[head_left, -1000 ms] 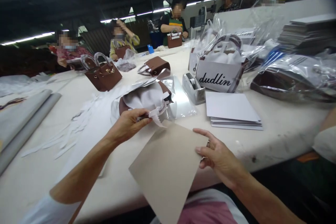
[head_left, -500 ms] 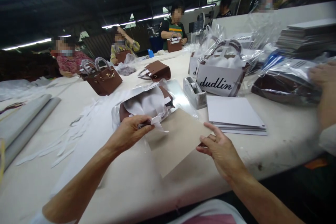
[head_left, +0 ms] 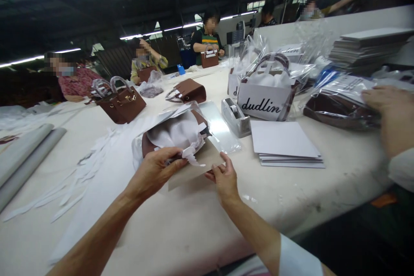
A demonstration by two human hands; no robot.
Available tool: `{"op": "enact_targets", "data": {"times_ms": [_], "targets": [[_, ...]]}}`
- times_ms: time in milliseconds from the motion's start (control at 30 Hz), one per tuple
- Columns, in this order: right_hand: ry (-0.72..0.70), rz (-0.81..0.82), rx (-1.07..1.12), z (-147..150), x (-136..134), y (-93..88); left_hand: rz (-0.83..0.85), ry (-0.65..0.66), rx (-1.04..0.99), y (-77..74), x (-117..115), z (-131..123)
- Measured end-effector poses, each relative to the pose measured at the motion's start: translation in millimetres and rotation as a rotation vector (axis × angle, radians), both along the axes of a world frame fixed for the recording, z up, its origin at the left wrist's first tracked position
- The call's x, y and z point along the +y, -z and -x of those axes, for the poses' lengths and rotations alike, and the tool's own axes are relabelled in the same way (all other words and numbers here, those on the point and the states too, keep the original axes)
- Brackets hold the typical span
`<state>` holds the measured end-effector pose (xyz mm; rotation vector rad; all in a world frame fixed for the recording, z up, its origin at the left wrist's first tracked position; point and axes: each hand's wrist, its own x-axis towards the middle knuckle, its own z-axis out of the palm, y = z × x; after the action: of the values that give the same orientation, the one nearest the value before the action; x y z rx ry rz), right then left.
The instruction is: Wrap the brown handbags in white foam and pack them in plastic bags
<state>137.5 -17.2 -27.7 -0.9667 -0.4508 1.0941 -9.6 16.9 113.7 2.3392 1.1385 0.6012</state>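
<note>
A brown handbag (head_left: 149,141), stuffed with white paper and partly wrapped, lies on its side in front of me. My left hand (head_left: 158,164) is closed around its wrapped handle, with a loose white strip hanging beside the fingers. In my right hand (head_left: 225,181) I pinch the edge of a beige cardboard sheet (head_left: 189,173). The sheet is tilted beside the bag's opening, and its far part is hidden behind the bag and my left hand.
White boards (head_left: 284,140) and a tape dispenser (head_left: 235,118) lie to the right. Behind stand bagged handbags, one with a "dudlin" card (head_left: 261,104). Another person's hand (head_left: 386,99) touches a wrapped bag at right. Brown handbags (head_left: 124,105) and several co-workers are across the table (head_left: 168,233).
My right hand has moved left, bringing the cardboard sheet closer to the handbag, so less of it shows. My left hand keeps its hold on the handle. The view has shifted slightly.
</note>
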Motion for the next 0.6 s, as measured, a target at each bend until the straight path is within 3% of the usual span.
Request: {"op": "enact_targets", "data": {"times_ms": [133, 233, 367, 500, 600], "targets": [[0.029, -0.022, -0.077, 15, 33, 7.7, -0.029, -0.01, 0.006, 1.5, 1, -1], [-0.009, 0.004, -0.183, 9, 44, 5.9, -0.056, -0.03, 0.013, 7.1, 2, -1], [-0.009, 0.032, -0.286, -17, 16, 1.5, -0.086, -0.072, -0.02, 16.4, 1, 1], [0.072, 0.161, -0.214, -35, -19, 0.1, -0.088, -0.099, -0.054, 18.5, 2, 1], [-0.047, 0.241, -0.036, -24, -8, 4.1, -0.108, -0.11, -0.075, 19.2, 3, -1]]}}
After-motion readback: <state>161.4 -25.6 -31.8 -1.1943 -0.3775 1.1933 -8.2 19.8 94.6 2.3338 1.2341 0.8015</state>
